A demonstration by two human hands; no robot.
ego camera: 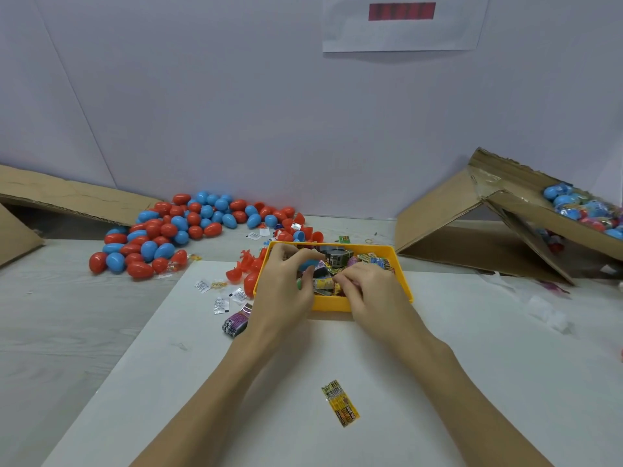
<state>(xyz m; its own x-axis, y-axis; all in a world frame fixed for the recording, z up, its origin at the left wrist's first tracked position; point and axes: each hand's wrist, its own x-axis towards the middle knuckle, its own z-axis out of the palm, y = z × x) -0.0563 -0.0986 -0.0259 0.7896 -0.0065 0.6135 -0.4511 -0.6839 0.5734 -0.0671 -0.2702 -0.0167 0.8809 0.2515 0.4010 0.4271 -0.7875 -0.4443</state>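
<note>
Yellow tray (332, 304) sits at the far edge of the white sheet (472, 348), dead centre. There's just one tray, stuffed with little printed packets that overlap too much for me to count.

Biggest to smallest for the rest:

- Two cardboard boxes, both tipped over. The left box (67, 197) only shows its flaps. The right box (472, 227) has a bunch of wrapped blue eggs inside.
- One paper on the wall (401, 32) with a red strip on it.
- One big egg pile (175, 230) left of the tray, red and blue mixed. It's dozens, with more red than blue as far as I can see.
- Two hands, both in the tray. The left hand (285, 281) arches its fingers over something blue, and I honestly can't tell if it's actually gripping it. The right hand (371, 288) has its fingers curled down into the packets, and again I can't tell what it's got, if anything.
- A few open red shells (242, 267) touching the tray's left wall.
- One purple packet (236, 322) just left of the left wrist.
- One yellow packet (340, 403) lying alone on the sheet between the forearms.
- Three white slips (220, 305) near the purple one.
</note>
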